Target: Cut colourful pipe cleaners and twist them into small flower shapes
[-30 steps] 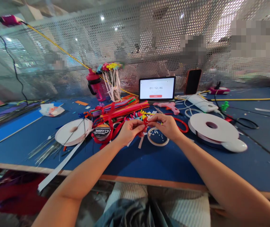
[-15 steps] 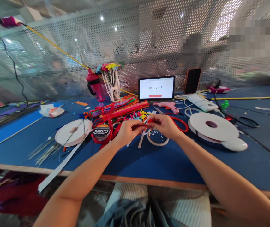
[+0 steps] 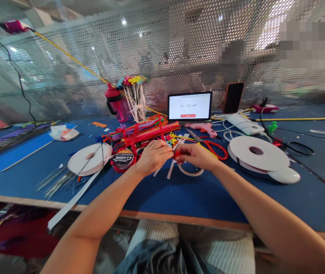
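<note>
So, biggest first: you've got the blue table [image 3: 156, 198] under everything, and the perforated screen [image 3: 156, 42] stands up behind the tablet [image 3: 189, 106]. Taking that tablet as the marker, one white spool [image 3: 272, 154] lies to its right and nearer you, and the other spool [image 3: 78, 160] is well off to its left, also on your side. The bundle of colored pipe cleaners [image 3: 153, 133] sits just left of it and a bit closer in.

Your left hand [image 3: 154, 158] is in front of the tablet, slightly left, with your right hand [image 3: 198, 156] more squarely in front. The pink bottle [image 3: 118, 104] stands to its left, the pink glue gun [image 3: 205, 128] lies right at its front, and the red-handled scissors [image 3: 209, 143] are nearer you, partly behind your right hand.

Smallest is the little red piece [image 3: 176, 153], in front of the tablet between your hands. Your right thumb and fingers are pinching it; your left fingertips are up against it, but I can't tell if they're gripping.
</note>
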Demonstrator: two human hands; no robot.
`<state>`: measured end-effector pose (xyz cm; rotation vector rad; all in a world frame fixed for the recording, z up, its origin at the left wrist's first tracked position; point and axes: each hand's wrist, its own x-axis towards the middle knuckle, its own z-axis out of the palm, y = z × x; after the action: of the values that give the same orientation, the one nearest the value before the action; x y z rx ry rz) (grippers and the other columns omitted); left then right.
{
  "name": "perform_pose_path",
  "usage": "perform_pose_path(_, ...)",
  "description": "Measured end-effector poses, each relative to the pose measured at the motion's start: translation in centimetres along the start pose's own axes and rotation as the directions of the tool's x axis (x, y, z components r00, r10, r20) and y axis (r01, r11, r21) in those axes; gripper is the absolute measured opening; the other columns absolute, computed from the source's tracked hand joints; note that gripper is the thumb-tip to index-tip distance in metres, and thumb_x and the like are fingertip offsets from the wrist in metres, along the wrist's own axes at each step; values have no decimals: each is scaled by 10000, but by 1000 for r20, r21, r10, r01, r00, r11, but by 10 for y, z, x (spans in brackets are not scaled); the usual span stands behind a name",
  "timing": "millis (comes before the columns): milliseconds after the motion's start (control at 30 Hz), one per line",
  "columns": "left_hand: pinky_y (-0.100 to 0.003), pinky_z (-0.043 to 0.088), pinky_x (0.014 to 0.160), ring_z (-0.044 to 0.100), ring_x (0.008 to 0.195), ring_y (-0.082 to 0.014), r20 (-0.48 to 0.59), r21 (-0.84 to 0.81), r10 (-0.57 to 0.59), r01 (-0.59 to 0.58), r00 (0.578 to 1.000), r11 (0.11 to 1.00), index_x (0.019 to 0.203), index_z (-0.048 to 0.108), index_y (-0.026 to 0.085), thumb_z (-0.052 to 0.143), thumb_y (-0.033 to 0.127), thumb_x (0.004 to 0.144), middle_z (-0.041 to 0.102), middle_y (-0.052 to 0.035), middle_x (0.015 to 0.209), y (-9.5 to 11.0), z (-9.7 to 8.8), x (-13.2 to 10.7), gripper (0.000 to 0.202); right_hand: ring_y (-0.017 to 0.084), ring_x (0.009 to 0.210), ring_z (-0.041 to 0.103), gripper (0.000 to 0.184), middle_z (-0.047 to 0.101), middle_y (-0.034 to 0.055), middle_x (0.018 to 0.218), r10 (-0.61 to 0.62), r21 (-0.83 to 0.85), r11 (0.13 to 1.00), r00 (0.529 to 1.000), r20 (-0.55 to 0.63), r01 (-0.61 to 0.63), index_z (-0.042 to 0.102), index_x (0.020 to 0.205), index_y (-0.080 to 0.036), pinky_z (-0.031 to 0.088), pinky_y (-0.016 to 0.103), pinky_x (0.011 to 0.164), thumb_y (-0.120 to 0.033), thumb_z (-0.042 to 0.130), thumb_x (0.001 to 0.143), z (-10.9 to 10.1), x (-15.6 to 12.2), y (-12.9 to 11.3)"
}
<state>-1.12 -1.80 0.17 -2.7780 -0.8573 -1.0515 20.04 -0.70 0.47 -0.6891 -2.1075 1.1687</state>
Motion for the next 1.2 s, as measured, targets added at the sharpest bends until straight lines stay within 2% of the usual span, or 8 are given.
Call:
perform_pose_path(333,-303,466,842,585,949,-169,50,238,173,-180,984,954,975,632,191,411,159,881,661,-80,1001,1,-1,-3,241,118,608,583,146,615,-6,669,-7,-26,1000,998,-57,5,594,802,-170,473,249,606,-314,602,780,4,0,-1)
perform_pose_path(667,-287,512,803,618,937,-171,-139,245,173,-136,975,960,1033,592,189,537,230,833,643,-87,1024,1,6,-9,211,127,644,574,208,613,15,708,-147,-113,986,962,-228,124,590,790,-164,465,254,620,-365,637,761,18,-1,-4)
perform_pose_path(800,-279,509,802,626,909,-165,-270,38,4,7,963,999,934,624,193,581,214,796,658,-75,980,7,5,-5,146,139,699,589,271,632,37,778,-167,-148,980,959,-228,136,599,873,-162,467,264,651,-423,562,808,9,-1,-4)
perform_pose_path(867,-286,511,799,634,883,-165,-404,-208,-227,152,886,966,869,632,185,596,211,780,663,-68,936,8,4,1,100,142,681,596,337,639,47,758,-117,-235,971,939,-323,40,591,897,-161,463,273,642,-452,423,877,-7,-2,-1)
perform_pose_path(933,-301,518,798,651,852,-167,-458,-527,-483,209,746,824,835,620,175,620,217,760,668,-57,889,6,3,7,86,158,673,596,360,644,52,737,-46,-461,865,885,-464,-197,593,874,-170,453,299,660,-462,382,884,-28,-6,7)
perform_pose_path(1033,-321,522,817,674,814,-168,-368,-857,-727,93,580,507,792,584,167,690,195,690,674,-18,808,-3,2,13,149,249,803,606,358,661,113,865,123,-722,435,830,-544,-538,603,943,-154,440,361,711,-448,575,741,-56,-14,25)
perform_pose_path(1100,-301,522,814,681,807,-166,-262,-945,-808,31,527,327,752,566,161,729,157,634,676,0,767,-10,3,14,201,298,869,603,455,642,197,961,270,-762,225,790,-550,-607,607,977,-84,443,370,716,-426,620,678,-65,-18,37)
perform_pose_path(1200,-244,526,775,684,815,-164,-106,-993,-865,-5,491,118,705,556,153,754,109,580,679,8,731,-15,3,12,239,307,861,616,489,642,213,965,425,-757,143,731,-534,-637,631,951,-59,453,364,693,-464,571,685,-69,-16,49)
